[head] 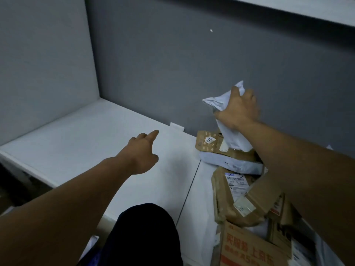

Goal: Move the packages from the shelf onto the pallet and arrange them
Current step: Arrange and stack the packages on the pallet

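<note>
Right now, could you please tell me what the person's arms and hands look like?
The left forearm and right forearm are bare, with no sleeves in view. The left hand and right hand wear no gloves, and no watch or bracelet shows at either wrist.

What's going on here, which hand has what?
A person is reaching into a white shelf. The right hand grips a crumpled white mailer bag at the top of a pile of packages on the shelf's right side: a small brown box, a flat white mailer, a brown paper parcel and a red-printed cardboard box. The left hand holds nothing, its index finger stretched out over the shelf board. No pallet is in view.
</note>
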